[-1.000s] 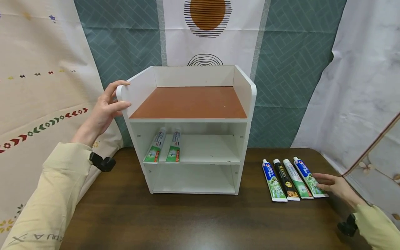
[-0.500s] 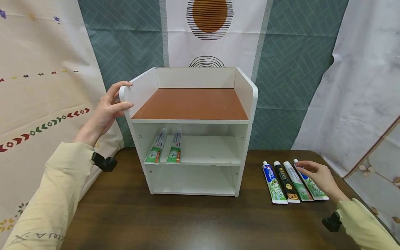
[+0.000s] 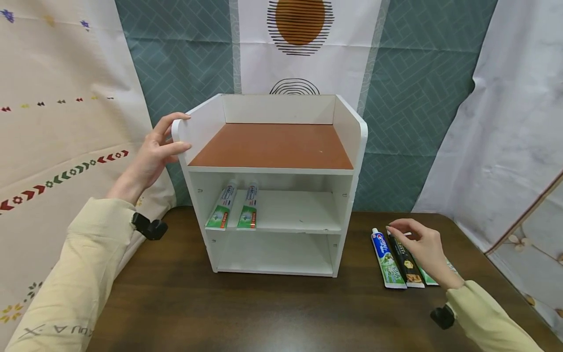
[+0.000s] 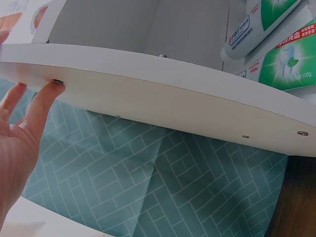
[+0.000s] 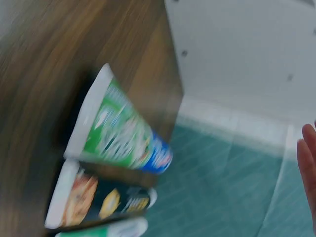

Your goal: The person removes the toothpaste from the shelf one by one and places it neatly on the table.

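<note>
My left hand (image 3: 151,159) grips the front edge of the left side panel of a small white shelf unit (image 3: 272,170), with fingertips against the panel's outer face in the left wrist view. My right hand (image 3: 422,247) hovers over a row of toothpaste tubes on the right, fingers loosely bent and holding nothing. Below it lie a blue-and-green toothpaste tube (image 3: 389,264), a black toothpaste tube (image 3: 409,269) and partly hidden green-ended tubes (image 3: 451,266). Two green-and-white toothpaste tubes (image 3: 222,208) lie side by side at the left of the middle shelf, caps toward the back.
The shelf unit stands on a dark wooden table (image 3: 272,313), with a brown top board (image 3: 277,146) and a lower compartment (image 3: 272,252). Behind hangs a teal patterned cloth (image 3: 422,98); pale cloths flank both sides.
My right hand has moved left from beside the rightmost tube, across the row, to above the black tube. My left hand stays on the panel. The tubes keep their places.
</note>
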A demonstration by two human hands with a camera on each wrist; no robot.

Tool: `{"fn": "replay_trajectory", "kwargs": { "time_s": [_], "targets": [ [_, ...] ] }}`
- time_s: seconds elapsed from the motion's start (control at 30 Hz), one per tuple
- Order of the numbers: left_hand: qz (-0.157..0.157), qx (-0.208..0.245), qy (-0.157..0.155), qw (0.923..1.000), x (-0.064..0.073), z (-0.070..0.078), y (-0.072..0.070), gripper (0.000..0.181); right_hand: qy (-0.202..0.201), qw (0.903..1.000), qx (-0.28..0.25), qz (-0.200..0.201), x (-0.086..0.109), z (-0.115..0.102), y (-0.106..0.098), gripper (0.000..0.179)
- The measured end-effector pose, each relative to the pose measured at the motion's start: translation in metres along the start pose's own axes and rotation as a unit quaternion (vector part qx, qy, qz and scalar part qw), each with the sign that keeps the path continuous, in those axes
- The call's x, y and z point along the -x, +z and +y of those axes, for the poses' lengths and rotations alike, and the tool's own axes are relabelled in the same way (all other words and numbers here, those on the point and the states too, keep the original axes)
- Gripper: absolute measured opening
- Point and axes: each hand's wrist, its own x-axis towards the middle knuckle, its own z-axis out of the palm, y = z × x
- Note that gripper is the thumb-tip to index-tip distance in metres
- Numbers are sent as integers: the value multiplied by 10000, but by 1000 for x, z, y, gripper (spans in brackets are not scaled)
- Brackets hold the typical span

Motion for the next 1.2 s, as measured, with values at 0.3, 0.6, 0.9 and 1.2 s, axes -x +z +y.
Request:
{"fn": "replay_trajectory", "kwargs": {
  "time_s": [0.3,0.6,0.9,1.2],
  "targets": [
    [46,15,-11,10000,1,1,0,48,-406,9949,-927,25,-6,-8,33,32],
    [31,6,27,10000,1,1,1,47,-1324,9828,-1284,-91,-26,-65,55,32],
    [61,-86,24,9999,1,1,1,47,-1682,9776,-1168,-495,-43,-68,91,15],
    [15,-24,38,10000,0,0,1,47,-1016,9829,-1287,-836,-69,-85,129,17]
  ]
}}
